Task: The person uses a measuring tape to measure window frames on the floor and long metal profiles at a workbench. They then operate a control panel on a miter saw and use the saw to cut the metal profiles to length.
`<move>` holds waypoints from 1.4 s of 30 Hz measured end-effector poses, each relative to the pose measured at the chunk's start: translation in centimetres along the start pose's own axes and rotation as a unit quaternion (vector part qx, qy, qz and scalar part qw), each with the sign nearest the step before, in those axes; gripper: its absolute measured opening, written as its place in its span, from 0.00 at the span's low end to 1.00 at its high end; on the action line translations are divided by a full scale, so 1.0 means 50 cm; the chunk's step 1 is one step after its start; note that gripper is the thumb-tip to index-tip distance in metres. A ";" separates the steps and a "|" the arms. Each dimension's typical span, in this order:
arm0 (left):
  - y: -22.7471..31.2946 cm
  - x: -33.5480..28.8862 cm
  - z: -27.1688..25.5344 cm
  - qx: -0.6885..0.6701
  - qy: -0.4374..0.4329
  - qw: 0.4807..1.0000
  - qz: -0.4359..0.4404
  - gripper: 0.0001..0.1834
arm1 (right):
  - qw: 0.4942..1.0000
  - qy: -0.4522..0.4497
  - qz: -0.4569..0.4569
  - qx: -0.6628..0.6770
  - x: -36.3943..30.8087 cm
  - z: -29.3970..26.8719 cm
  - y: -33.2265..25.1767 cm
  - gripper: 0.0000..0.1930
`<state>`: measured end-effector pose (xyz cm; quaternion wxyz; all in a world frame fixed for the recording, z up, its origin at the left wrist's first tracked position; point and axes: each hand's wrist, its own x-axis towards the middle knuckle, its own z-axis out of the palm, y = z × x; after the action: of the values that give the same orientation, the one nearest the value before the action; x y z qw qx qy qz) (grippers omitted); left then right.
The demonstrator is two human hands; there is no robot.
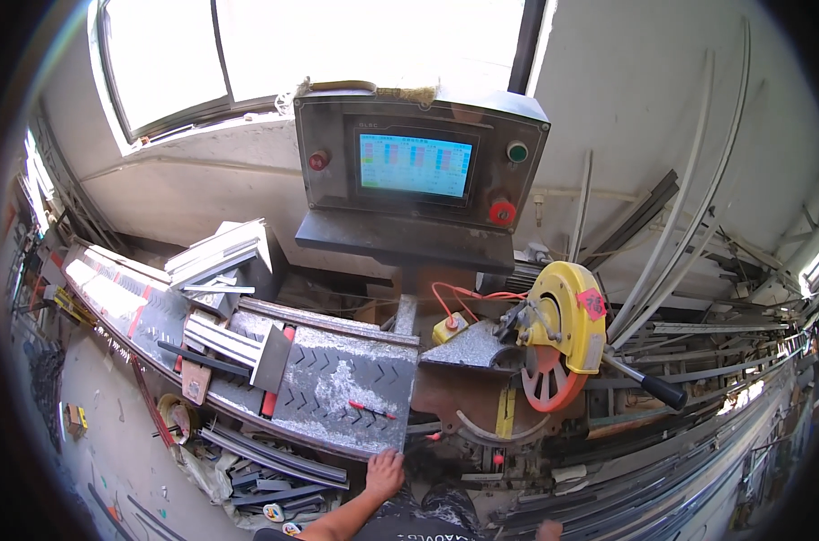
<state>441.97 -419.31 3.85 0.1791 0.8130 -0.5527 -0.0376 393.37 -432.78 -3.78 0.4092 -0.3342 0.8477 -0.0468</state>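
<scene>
My left hand (384, 473) is at the front corner of the saw's feed table (310, 397), with its fingers bent over the edge. On that table lies a red and black pen (371, 410), apart from the hand. At the bottom edge only a small, blurred part of my right hand (549, 531) shows, its fingers hidden. Right of the table stands a cutting saw with a yellow guard (567, 307), an orange-red blade disc (553, 377) and a black-gripped handle (663, 391). Behind it, a control box (328, 126) carries a lit screen (416, 165).
Pale metal profiles (220, 257) are stacked on the table's left part. A dark bar (202, 358) juts over its front edge. Profile offcuts (274, 455) and a bucket (177, 419) sit below. Long profiles (680, 469) fill the right side. A red stop button (501, 212) is on the box.
</scene>
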 end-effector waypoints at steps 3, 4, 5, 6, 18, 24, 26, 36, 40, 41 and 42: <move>-0.003 0.018 -0.001 0.024 -0.030 0.999 0.006 0.17 | 0.983 -0.119 -0.122 0.063 0.030 0.134 -0.080 0.04; -0.013 0.026 -0.006 0.027 -0.065 0.997 -0.028 0.17 | 0.973 -0.142 -0.182 0.015 0.003 0.177 -0.115 0.07; -0.024 0.030 -0.010 0.027 -0.061 0.997 -0.042 0.16 | 0.958 -0.178 -0.223 -0.029 -0.033 0.211 -0.155 0.08; -0.034 0.032 -0.013 0.034 -0.095 0.993 -0.064 0.16 | 0.936 -0.218 -0.272 -0.058 -0.075 0.236 -0.196 0.09; -0.041 -0.013 0.009 0.053 -0.060 0.994 -0.079 0.14 | 0.906 -0.321 -0.209 -0.178 -0.066 0.298 -0.221 0.09; -0.027 0.002 0.004 0.050 -0.093 0.993 -0.061 0.08 | 0.954 -0.268 -0.087 -0.099 0.173 0.247 -0.114 0.09; -0.026 0.008 -0.003 0.048 -0.067 0.996 -0.040 0.06 | 0.962 -0.264 -0.052 -0.044 0.193 0.242 -0.109 0.09; -0.047 0.031 -0.036 0.088 -0.201 0.971 -0.092 0.07 | 0.943 -0.328 -0.056 0.011 -0.087 0.257 -0.211 0.07; -0.044 0.041 -0.027 0.070 -0.216 0.970 -0.084 0.07 | 0.929 -0.270 -0.225 -0.118 -0.110 0.260 -0.229 0.11; -0.044 0.043 -0.028 0.071 -0.206 0.970 -0.104 0.08 | 0.907 -0.197 -0.291 -0.234 -0.108 0.265 -0.230 0.13; -0.043 0.047 -0.027 0.077 -0.204 0.970 -0.109 0.09 | 0.894 -0.189 -0.328 -0.241 -0.103 0.255 -0.222 0.13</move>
<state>445.15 -420.41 4.72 -0.0053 0.8551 -0.4865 -0.1792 410.74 -435.78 -4.86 0.4299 -0.6843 0.5819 0.0911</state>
